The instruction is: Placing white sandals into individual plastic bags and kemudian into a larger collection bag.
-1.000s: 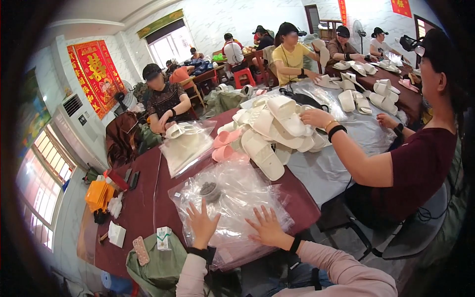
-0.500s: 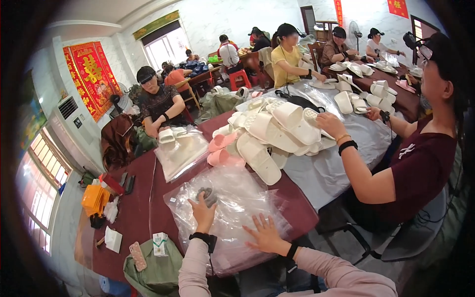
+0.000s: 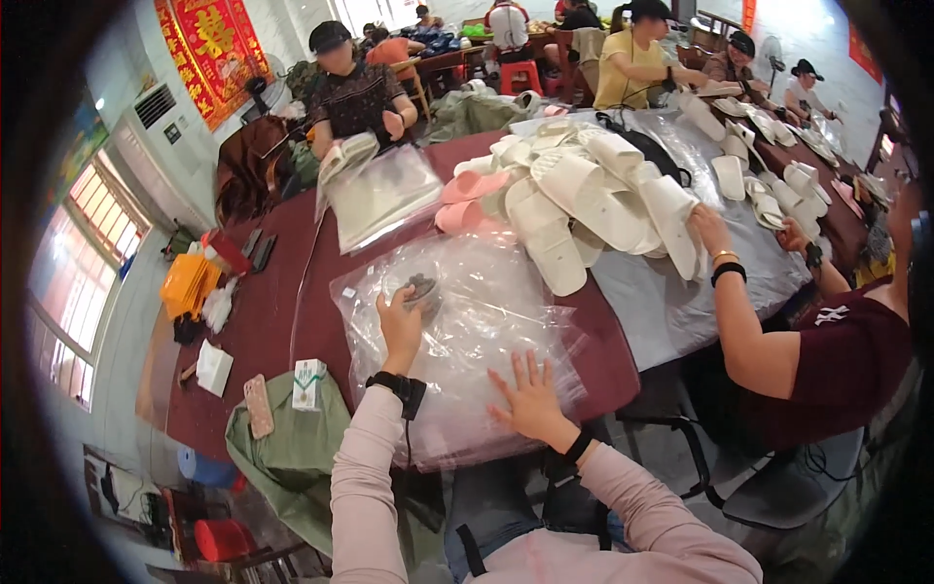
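A stack of clear plastic bags (image 3: pixel 486 311) lies on the dark red table (image 3: pixel 263 321) in front of me. My left hand (image 3: pixel 402 321) reaches onto the stack, its fingertips on a roll of tape (image 3: pixel 413 285) that sits on the bags. Whether it grips the roll I cannot tell. My right hand (image 3: pixel 530 397) lies flat with fingers spread on the near part of the plastic, holding nothing. Past the bags is a heap of white and pink slippers (image 3: pixel 574 195).
A person in dark red at the right has a hand (image 3: pixel 708 229) on the slippers. Another person (image 3: pixel 355 92) sits across with a second bag stack (image 3: pixel 379 195). A green cloth bag (image 3: pixel 287 448), small box (image 3: pixel 309 383) and phone (image 3: pixel 258 406) lie at my left.
My left hand has slid forward over the bags to the tape roll. My right hand stayed flat on the plastic. The view has tilted closer to the table.
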A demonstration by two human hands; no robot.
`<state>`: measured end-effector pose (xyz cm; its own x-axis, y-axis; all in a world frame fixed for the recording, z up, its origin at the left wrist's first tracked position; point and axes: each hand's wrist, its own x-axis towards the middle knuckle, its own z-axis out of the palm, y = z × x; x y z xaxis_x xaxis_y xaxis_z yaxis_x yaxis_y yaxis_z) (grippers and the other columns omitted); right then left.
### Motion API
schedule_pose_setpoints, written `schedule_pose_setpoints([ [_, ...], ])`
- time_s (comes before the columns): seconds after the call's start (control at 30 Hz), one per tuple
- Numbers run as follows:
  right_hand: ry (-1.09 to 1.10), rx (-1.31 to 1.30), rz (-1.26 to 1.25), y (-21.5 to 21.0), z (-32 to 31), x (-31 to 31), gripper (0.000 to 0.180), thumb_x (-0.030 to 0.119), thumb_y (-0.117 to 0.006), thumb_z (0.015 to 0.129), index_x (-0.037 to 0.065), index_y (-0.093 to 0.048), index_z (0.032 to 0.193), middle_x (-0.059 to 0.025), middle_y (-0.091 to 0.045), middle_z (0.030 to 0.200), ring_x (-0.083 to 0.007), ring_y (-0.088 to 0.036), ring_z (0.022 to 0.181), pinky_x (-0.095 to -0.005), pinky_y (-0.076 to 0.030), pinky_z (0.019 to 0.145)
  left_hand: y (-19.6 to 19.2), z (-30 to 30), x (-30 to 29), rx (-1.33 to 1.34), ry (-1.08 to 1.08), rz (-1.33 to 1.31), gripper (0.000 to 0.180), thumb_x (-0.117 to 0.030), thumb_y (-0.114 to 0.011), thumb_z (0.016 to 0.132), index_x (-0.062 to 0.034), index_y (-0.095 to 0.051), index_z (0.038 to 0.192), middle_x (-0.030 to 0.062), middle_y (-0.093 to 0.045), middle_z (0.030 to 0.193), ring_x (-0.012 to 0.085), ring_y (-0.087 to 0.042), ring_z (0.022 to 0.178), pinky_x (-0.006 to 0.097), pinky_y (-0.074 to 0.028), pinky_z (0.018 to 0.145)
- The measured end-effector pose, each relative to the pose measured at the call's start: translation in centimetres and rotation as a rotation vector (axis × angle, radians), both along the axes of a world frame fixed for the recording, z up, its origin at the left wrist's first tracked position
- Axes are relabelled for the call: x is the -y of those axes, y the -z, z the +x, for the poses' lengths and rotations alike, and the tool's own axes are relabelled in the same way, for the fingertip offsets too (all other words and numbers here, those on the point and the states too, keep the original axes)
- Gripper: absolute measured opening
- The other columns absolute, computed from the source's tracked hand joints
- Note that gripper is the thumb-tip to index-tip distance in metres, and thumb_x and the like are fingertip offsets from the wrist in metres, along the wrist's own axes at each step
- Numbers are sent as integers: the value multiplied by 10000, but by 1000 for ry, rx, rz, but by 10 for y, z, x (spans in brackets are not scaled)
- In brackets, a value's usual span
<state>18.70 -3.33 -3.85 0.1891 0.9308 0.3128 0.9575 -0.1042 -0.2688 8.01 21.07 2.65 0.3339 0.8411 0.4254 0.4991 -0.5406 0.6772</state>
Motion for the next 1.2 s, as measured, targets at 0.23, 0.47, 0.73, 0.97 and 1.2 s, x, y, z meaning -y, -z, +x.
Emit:
schedule_pose_setpoints([
  [0.23, -5, -2, -4, -2, -3, 1, 625, 538, -453, 846, 220, -367, 1377, -274, -237, 1416, -470, -143, 1326, -629, -78, 1027, -15, -43, -18, 144, -108, 5, 337, -128, -697, 725, -88, -615, 1050, 185, -500, 1153, 336, -468, 1088, 379, -377, 930],
  [0.47, 9, -23, -29, -5, -1, -2, 619, 540, -451, 848, 227, -370, 1375, -273, -238, 1418, -465, -144, 1329, -615, -69, 1036, -24, -103, -59, 225, -279, 82, 332, -76, -710, 710, -58, -615, 1027, 144, -477, 1102, 271, -525, 981, 344, -418, 850],
  [0.73, 31, 6, -79, -13, -1, -5, 614, 541, -460, 845, 240, -365, 1373, -270, -239, 1418, -468, -173, 1320, -604, -110, 1038, -1, -155, -92, 37, -463, 134, 350, -123, -689, 745, -92, -589, 1079, 207, -407, 1180, 337, -520, 1005, 375, -413, 896],
  [0.97, 41, -7, -111, -13, 2, -4, 604, 528, -462, 854, 252, -353, 1381, -270, -228, 1425, -458, -149, 1332, -606, -75, 1043, 8, -154, -104, 53, -568, 59, 377, -117, -668, 763, -107, -549, 1120, 247, -348, 1227, 376, -510, 1036, 384, -398, 920],
  [1.2, 27, -11, -118, -15, -1, -4, 609, 525, -467, 851, 251, -350, 1382, -262, -217, 1432, -455, -144, 1335, -609, -99, 1040, 12, -164, -98, -235, -589, -178, 534, -120, -651, 732, -77, -448, 1224, 294, -304, 1296, 444, -381, 1181, 473, -332, 973],
])
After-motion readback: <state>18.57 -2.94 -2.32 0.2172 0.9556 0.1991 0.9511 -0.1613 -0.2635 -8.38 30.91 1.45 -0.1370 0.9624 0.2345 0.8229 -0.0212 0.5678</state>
